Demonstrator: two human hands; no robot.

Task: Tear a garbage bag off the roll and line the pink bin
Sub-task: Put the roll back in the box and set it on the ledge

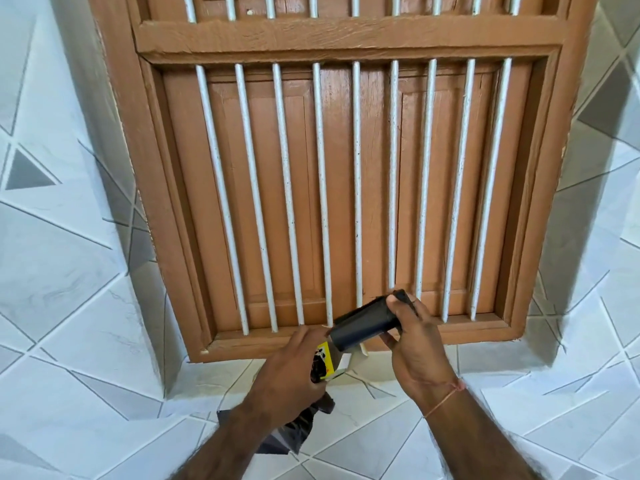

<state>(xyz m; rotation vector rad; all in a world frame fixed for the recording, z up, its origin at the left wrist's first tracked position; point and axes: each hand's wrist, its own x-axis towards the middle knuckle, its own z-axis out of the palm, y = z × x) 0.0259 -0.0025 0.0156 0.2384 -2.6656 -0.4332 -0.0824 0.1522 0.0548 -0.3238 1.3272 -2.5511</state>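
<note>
A black roll of garbage bags (362,325) is held in front of the window ledge, tilted up to the right. My right hand (414,344) grips its upper right end. Its lower left end sits at a yellow and white printed wrapper (326,362), which my left hand (292,367) is shut on. A loose piece of black plastic (294,434) hangs below my left wrist. The pink bin is not in view.
A brown wooden window (339,188) with closed shutters and several white vertical bars fills the wall ahead. White tiles with grey triangle patterns (69,306) cover the walls on both sides and the ledge (381,410) under my hands.
</note>
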